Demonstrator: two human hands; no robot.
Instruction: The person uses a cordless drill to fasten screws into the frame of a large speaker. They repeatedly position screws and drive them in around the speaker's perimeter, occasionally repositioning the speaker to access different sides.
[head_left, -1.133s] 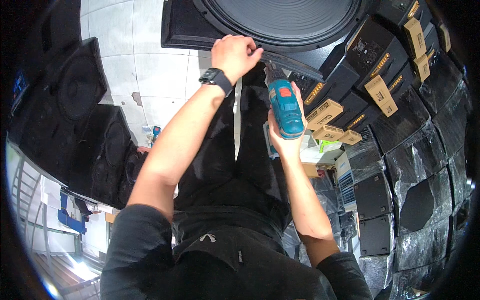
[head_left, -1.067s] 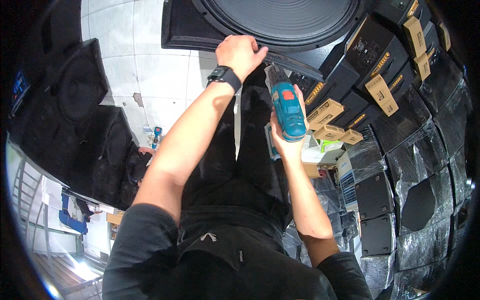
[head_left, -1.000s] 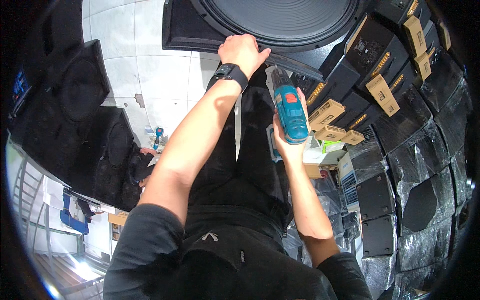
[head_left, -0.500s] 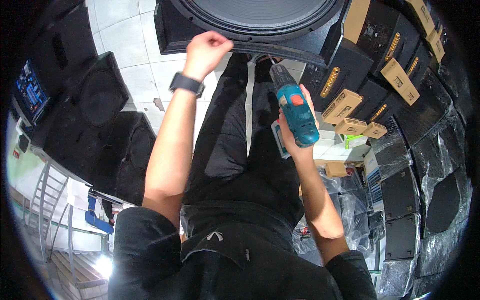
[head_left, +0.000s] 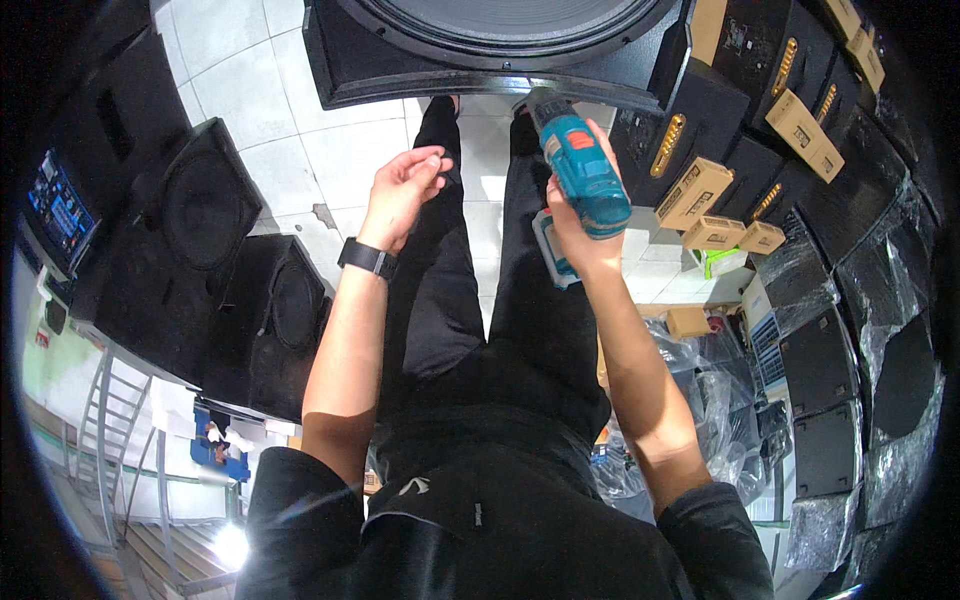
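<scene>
Near the speaker cabinet (head_left: 400, 78), a drill (head_left: 582, 172), seemingly being positioned, is clamped in the right hand (head_left: 574, 228); the left hand (head_left: 402, 190) is held with fingers pinched together. Careful aiming seems needed.

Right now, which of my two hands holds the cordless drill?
The right hand, wrapped around the cordless drill; the left hand, with the black wrist strap, does not.

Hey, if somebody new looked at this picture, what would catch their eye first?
Probably the teal drill with its red-orange patch, held in the right hand just right of centre. Next comes the large black speaker with a round cone, cut off by the top edge. The left hand, left of centre, stands out too, its fingers curled above a dark wristband.
</scene>
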